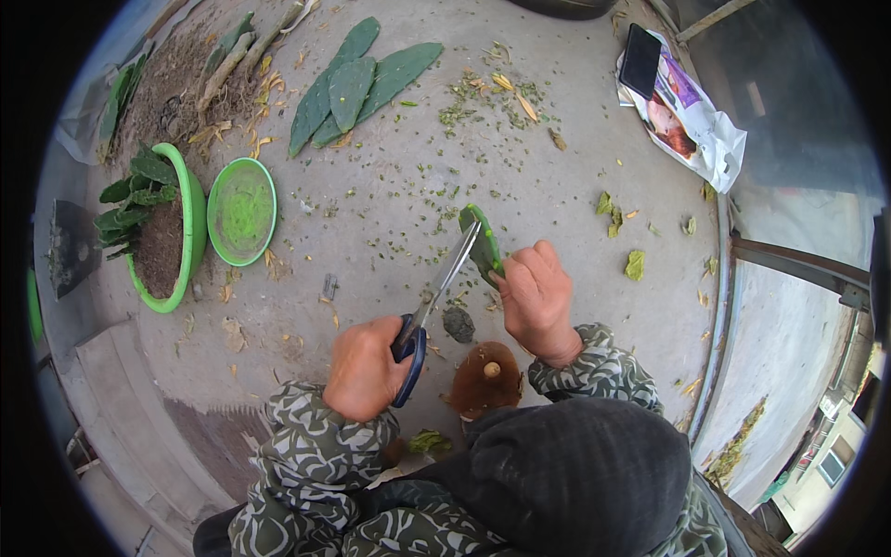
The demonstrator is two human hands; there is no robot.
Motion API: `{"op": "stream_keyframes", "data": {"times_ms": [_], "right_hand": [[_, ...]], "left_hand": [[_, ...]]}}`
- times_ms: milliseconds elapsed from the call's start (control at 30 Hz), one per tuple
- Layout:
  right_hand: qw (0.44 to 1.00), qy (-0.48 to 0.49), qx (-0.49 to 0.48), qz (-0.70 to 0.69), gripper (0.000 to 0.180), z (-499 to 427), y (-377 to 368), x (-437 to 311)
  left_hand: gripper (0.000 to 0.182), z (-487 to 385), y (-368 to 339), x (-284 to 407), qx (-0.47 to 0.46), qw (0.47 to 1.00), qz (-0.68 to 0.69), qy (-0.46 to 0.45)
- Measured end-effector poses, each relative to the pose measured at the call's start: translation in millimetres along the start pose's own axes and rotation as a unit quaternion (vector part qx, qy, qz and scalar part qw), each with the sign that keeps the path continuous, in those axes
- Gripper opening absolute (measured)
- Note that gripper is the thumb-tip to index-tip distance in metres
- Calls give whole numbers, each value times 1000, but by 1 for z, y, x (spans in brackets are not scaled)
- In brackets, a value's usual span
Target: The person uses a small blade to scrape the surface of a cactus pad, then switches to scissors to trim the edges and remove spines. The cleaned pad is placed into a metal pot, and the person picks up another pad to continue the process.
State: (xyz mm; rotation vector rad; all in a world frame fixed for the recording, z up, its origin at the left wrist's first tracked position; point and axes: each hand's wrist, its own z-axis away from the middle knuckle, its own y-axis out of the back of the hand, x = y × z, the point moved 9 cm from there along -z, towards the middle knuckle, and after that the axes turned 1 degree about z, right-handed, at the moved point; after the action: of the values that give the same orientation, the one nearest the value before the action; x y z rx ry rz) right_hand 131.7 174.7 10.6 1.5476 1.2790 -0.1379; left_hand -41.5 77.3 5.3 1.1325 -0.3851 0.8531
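My left hand [365,369] grips the blue handles of a pair of scissors [440,282], whose metal blades point up and to the right. My right hand [536,299] pinches the lower end of a green cactus pad [480,240] held up on edge. The scissor tips overlap the pad near its bumpy rim; whether they touch it I cannot tell. Small green cut bits [456,111] are scattered on the concrete floor around and beyond the pad. Several larger cactus pads [351,90] lie overlapping further off.
A green pot [191,230] with soil and cactus stands left, beside a green dish [242,211]. Soil with cut stems [226,69] lies upper left. A dark phone [640,61] rests on a plastic bag [696,129]. A brown rounded object [487,379] and a dark lump [458,324] are near my hands.
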Motion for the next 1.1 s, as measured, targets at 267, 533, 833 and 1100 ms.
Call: {"op": "stream_keyframes", "data": {"times_ms": [267, 533, 833, 1100], "right_hand": [[968, -195, 32, -156, 24, 16, -11, 31], [942, -265, 19, -205, 25, 25, -21, 40], [995, -48, 71, -55, 21, 7, -2, 6], [990, -63, 96, -75, 16, 12, -1, 8]], "left_hand": [[23, 0, -9, 1, 10, 999, 22, 21], [22, 2, -13, -2, 12, 1000, 14, 17], [17, 16, -48, -10, -83, 937, 296, 164], [14, 20, -55, -4, -60, 943, 291, 148]]}}
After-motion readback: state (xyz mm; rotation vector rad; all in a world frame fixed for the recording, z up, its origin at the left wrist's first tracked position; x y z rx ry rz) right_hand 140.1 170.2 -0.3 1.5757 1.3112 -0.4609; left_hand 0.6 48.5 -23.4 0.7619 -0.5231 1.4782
